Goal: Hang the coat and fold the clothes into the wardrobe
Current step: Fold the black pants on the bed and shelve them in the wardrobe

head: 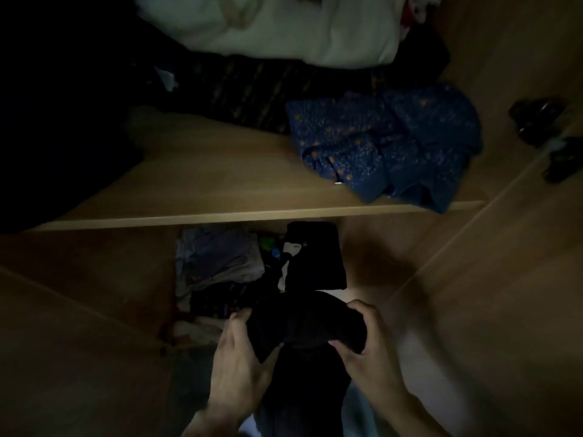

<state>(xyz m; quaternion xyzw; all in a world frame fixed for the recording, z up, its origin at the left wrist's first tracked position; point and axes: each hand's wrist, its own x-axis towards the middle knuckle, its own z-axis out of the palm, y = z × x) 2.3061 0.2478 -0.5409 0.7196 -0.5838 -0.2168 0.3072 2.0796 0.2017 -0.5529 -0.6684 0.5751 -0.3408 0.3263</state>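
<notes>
- We see a bundle point(303, 326), plain black.
- We see a folded piece point(318, 263), black with a white label.
- We see a garment point(388, 143), dark blue, scattered with small orange dots.
- We see a cloth point(284, 29), white.
- We see a shelf point(189, 187), pale tan wood.

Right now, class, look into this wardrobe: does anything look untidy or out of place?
Yes. The blue garment on the shelf lies crumpled rather than folded, and its corner hangs over the shelf's front edge. The left hand and right hand grip a black garment below.
</notes>
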